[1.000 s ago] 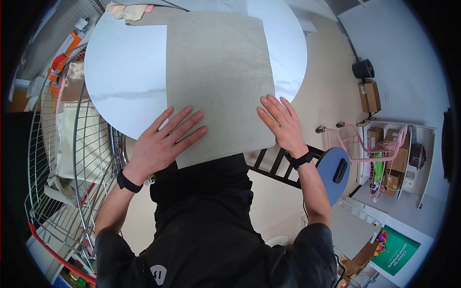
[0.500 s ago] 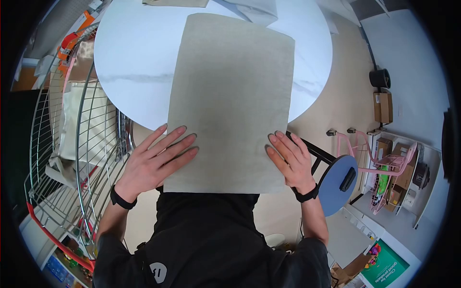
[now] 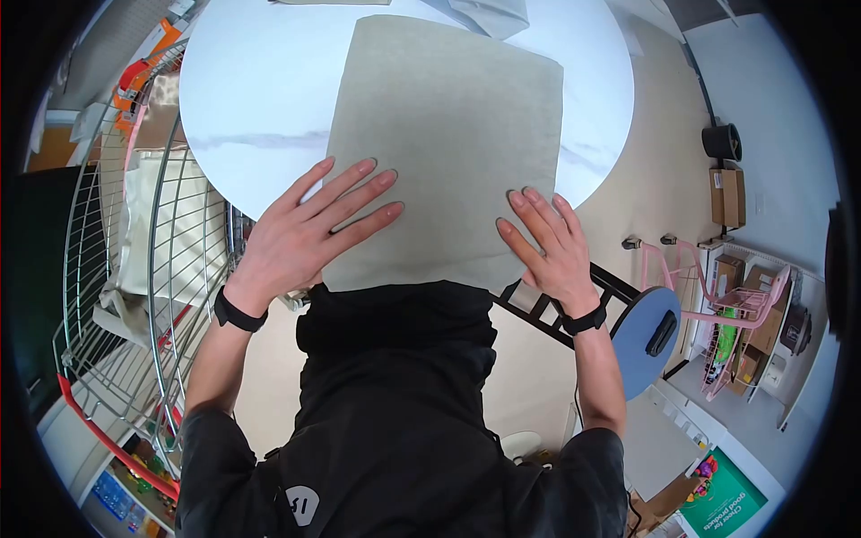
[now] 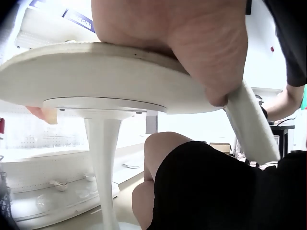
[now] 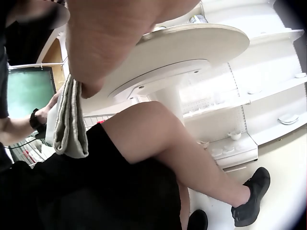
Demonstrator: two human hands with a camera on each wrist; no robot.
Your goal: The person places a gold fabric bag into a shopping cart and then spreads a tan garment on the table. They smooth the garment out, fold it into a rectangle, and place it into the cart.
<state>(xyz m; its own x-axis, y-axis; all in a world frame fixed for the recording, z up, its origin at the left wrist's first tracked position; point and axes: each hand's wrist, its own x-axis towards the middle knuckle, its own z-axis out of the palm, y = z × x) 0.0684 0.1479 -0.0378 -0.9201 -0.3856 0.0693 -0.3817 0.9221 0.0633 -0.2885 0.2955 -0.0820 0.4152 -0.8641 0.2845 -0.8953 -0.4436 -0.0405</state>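
A greige folded cloth (image 3: 448, 134) lies on the white round table (image 3: 251, 99) and reaches past its near edge toward my lap. My left hand (image 3: 309, 224) rests on the cloth's left side, fingers spread and nearly straight. On its right side, the fingers of my right hand (image 3: 552, 242) lie lightly bent over the surface. In the left wrist view the cloth's end (image 4: 252, 127) slants down off the table beside my thumb. Several stacked layers show along the cloth's side (image 5: 72, 120) in the right wrist view.
A wire shopping cart (image 3: 166, 359) holding pale fabrics stands close on my left. A grey-blue cloth (image 3: 489, 16) lies at the table's far side. To my right are a round blue stool (image 3: 641, 359), a pink cart (image 3: 753, 309) and cardboard boxes (image 3: 726, 197).
The cloth first came toward me with both hands. Since then both hands have moved away from me, and its visible near edge stands closer to the table. Its far edge has hardly shifted.
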